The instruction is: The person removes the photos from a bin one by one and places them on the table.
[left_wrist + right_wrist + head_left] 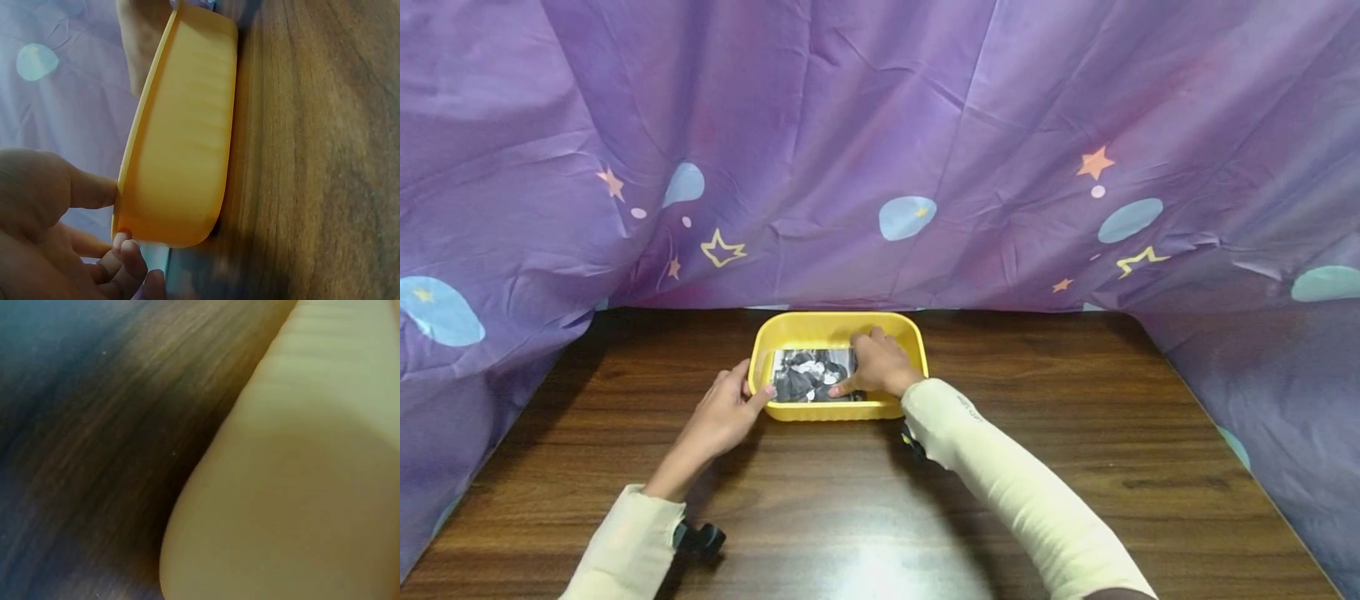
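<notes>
A yellow plastic tub (838, 412) with rounded corners stands at the far part of the table. My left hand (727, 410) grips its left front corner, thumb over the rim and fingers outside. In the left wrist view, the left hand (69, 231) pinches the rim of the tub (178, 131). Inside lies a flat rectangular piece with a black-and-white picture (808, 375). My right hand (880, 364) reaches into the tub over that piece's right end, its thumb touching the picture. Its fingertips' hold is hidden. In the right wrist view only the tub's outer wall (281, 500) and wood show.
The tub stands on a brown wood-grain table (1060, 442). A purple curtain (850, 150) with stars and blobs hangs behind the table and along its sides. A black wrist device (700, 542) sits beneath the left sleeve. Light glares off the table's front.
</notes>
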A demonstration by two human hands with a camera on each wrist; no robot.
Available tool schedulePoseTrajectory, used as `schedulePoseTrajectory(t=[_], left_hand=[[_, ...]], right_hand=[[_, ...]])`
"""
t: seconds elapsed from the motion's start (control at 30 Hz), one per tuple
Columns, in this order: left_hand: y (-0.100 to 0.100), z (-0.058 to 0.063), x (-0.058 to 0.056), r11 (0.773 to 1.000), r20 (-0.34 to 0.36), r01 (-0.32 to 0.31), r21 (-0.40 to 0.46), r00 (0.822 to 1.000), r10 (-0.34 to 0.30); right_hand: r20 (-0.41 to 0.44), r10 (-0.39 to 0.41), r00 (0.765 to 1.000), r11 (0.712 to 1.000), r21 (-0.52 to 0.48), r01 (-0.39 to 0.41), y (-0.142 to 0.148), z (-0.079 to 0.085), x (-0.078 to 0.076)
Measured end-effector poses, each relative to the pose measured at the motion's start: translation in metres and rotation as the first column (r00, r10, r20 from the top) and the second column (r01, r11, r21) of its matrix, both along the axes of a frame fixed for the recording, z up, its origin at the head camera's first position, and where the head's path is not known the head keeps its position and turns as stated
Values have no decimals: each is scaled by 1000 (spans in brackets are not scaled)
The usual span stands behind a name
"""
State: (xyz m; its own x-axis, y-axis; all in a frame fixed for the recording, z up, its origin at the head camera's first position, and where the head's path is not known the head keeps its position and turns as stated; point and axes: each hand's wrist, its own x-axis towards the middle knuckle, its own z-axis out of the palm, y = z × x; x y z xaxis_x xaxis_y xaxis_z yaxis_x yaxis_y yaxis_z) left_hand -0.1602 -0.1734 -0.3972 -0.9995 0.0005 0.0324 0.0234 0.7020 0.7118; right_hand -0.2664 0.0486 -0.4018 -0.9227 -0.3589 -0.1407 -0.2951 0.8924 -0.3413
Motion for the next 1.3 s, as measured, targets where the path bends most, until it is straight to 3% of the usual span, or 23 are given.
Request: schedulePoseTrajectory(t=[0.5,0.77,1.03,1.3], left_hand=[[1,-1,0,1000,40,15,25,999,-16],[2,-2,-1,1000,23,12,23,1000,-13],[2,-1,0,1000,31,14,21,999,-15],[3,0,2,1000,23,20,22,1000,-21]], right_hand=[[-104,-53,993,998,-43,49,-1,-4,-4],[-135,-92,987,986,-154,71,-2,-3,-6],[-148,-85,985,962,-270,42,4,3,-6],[-136,-65,989,946,-324,18,13,16,-5]])
